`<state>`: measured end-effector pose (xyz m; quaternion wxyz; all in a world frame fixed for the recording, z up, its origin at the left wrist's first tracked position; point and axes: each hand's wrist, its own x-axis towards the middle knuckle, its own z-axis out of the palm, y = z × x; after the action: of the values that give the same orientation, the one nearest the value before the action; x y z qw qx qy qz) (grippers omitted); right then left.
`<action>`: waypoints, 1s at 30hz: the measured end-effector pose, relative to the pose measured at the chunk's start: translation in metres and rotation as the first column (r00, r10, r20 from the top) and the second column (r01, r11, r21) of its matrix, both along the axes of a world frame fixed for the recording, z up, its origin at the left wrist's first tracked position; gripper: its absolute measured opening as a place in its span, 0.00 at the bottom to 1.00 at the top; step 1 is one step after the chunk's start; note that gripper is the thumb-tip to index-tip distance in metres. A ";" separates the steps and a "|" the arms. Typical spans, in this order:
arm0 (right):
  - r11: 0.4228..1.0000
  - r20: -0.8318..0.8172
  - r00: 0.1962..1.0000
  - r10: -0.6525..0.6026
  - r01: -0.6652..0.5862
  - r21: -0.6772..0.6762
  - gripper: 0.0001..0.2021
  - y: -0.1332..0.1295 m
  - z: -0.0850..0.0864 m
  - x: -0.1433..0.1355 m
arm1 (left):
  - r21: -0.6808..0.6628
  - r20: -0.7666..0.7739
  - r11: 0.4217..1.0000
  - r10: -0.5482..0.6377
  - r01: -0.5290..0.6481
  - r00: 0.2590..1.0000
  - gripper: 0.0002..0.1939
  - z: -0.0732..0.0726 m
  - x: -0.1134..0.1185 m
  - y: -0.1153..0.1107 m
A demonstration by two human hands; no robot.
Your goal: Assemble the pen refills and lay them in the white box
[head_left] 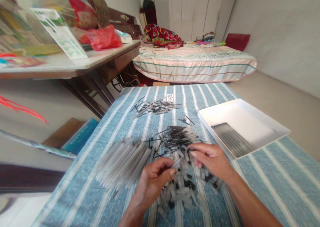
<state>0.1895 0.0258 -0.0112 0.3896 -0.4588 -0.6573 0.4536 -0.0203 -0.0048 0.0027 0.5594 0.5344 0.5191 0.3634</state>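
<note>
Tube (pixel 177 162) (perhaps a cap), half-hidden in left hand (pixel 158 175)

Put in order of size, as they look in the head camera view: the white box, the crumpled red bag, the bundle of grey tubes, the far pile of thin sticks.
1. White box
2. Bundle of grey tubes
Not ranked: crumpled red bag and far pile of thin sticks look alike.

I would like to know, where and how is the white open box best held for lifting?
I would grip the opposite left and right walls of the white box, coming from outside at both sides. Its raised walls offer edges to hold. Keep it level: the slim rods lie to one side inside, so they could slide if it tilts.
</note>
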 end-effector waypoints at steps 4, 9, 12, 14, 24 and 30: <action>0.983 0.283 0.942 -0.179 0.158 0.095 0.12 0.012 -0.007 0.017 | 0.001 0.183 0.993 0.113 -0.116 0.977 0.07 0.000 0.001 -0.002; 0.987 0.608 0.778 -0.156 0.091 0.136 0.12 0.016 -0.013 0.022 | 0.009 0.335 0.986 0.155 -0.168 0.930 0.05 0.001 0.004 -0.002; 0.994 0.722 0.685 -0.094 0.024 0.107 0.11 0.014 -0.012 0.018 | 0.013 0.396 0.986 0.149 -0.168 0.906 0.12 -0.002 0.004 -0.002; 0.997 0.770 0.636 -0.045 -0.026 0.079 0.10 0.012 -0.009 0.013 | 0.022 0.409 0.990 0.121 -0.143 0.905 0.17 -0.005 0.003 -0.003; 0.996 0.885 0.463 0.053 -0.092 -0.011 0.15 0.007 -0.002 -0.007 | 0.052 0.373 0.996 -0.082 0.067 0.924 0.21 -0.011 -0.001 -0.005; 0.993 0.875 0.473 0.105 -0.091 -0.071 0.20 0.006 0.002 -0.007 | 0.029 0.352 0.992 -0.122 0.119 0.928 0.19 -0.012 -0.002 -0.005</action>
<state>0.1821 0.0319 -0.0091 -0.0303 -0.5904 -0.7857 0.1821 -0.0219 -0.0101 -0.0090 0.6628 0.4934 0.3752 0.4201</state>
